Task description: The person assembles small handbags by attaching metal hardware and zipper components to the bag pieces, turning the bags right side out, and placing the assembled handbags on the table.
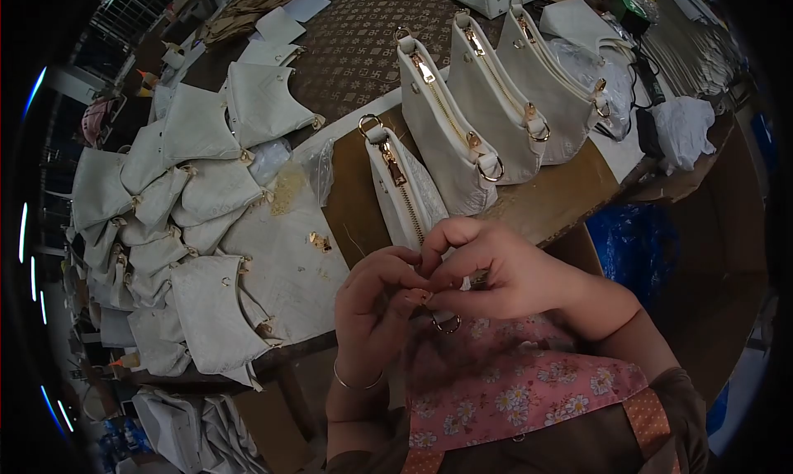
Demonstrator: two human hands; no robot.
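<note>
A small white handbag [417, 181] with a gold zip [406, 203] stands at the table edge in front of me, its near end between my hands. My left hand [373, 304] is closed, thumb and fingers pinching at that end. From the other side my right hand [500, 271] is closed too, its fingertips meeting those of the left. A bit of white shows between its fingers. Just below the fingertips hangs a gold D-ring [447, 324]. My fingers hide the bag's end and any small part they pinch.
Several larger white handbags [446, 135] stand upright behind the small one. At left lies a heap of white bags [211, 304], near small gold fittings [319, 242] and a clear plastic bag [318, 172]. A cardboard box [702, 251] and blue plastic [632, 247] are at right.
</note>
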